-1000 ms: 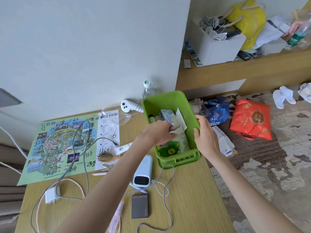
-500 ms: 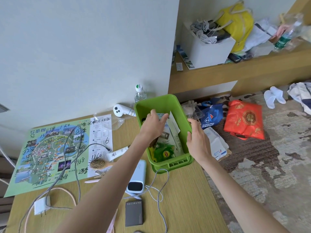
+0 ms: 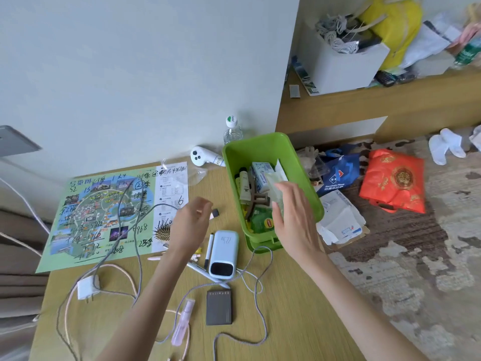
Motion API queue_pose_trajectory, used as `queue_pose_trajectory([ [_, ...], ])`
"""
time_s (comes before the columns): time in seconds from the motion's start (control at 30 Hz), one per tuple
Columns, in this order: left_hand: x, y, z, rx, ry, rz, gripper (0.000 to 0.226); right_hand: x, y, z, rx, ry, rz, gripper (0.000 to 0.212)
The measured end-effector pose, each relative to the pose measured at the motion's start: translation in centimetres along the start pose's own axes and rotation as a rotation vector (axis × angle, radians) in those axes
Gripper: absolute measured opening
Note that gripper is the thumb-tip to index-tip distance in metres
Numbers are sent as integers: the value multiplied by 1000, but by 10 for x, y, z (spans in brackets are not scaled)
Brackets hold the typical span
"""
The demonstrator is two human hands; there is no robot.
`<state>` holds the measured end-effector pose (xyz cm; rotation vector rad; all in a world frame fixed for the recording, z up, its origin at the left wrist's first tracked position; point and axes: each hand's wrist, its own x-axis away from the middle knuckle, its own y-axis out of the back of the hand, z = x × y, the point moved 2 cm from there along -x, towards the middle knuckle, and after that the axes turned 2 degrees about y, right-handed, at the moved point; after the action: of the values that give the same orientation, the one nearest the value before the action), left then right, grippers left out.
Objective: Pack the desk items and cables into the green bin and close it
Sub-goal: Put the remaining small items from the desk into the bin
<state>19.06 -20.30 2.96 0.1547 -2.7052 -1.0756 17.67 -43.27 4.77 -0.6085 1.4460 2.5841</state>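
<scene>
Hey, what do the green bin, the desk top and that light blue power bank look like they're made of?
Green bin: moulded plastic, smooth and slightly glossy, with slotted vents at its near end. Desk top: wood or wood-look laminate, matte, showing fine straight grain. Light blue power bank: probably plastic, a smooth satin shell with a dark glossy panel at one end.

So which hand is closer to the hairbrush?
Left. The left hand is right beside the hairbrush; the right hand is off over the green bin.
</scene>
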Motion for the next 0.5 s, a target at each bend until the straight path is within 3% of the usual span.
queue_pose_trajectory([
  [0.13,28,-12,50,-110,37,133,18,34,-19,28,-65,150,26,23],
  [0.23,46,-26,81,-356,7,179,23,64,-34,40,-35,271,78,24],
  [0.37,64,-41,106,-611,-34,214,45,95,-58,53,-4,435,238,21],
  [0.5,72,-43,116,-662,-121,221,42,105,-83,57,5,411,419,26],
])
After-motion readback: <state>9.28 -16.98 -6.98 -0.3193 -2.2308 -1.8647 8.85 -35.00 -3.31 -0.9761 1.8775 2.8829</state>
